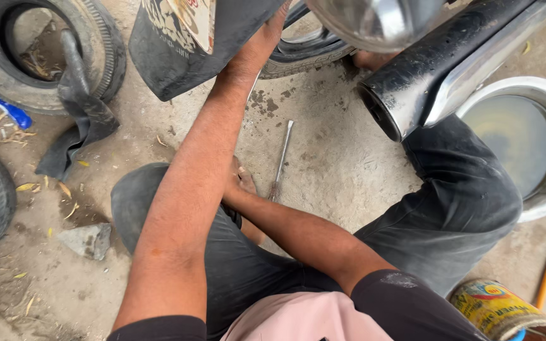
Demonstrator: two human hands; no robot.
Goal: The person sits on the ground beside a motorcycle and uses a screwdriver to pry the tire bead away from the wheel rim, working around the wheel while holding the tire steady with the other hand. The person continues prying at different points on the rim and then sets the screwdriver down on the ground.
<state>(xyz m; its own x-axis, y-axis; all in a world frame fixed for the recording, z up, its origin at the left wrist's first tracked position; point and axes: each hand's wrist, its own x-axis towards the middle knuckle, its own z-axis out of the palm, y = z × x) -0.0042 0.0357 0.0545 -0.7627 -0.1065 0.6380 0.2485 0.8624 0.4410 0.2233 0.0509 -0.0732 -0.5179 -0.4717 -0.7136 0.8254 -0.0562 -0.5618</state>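
Steel tyre lever (280, 161) lies on concrete floor (323, 158), tip beside right hand (240, 183), whose grip I cannot tell. Left hand (266, 35) reaches up to wheel tyre (304, 53) behind mudflap (178, 50); fingers hidden. Judged step: working tyre; next calls for picking lever.

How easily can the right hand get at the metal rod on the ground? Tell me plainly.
Probably easily. The right hand sits low beside the near end of the metal rod, with only bare ground between them. The left forearm crosses over and hides part of the hand, but does not block the rod.
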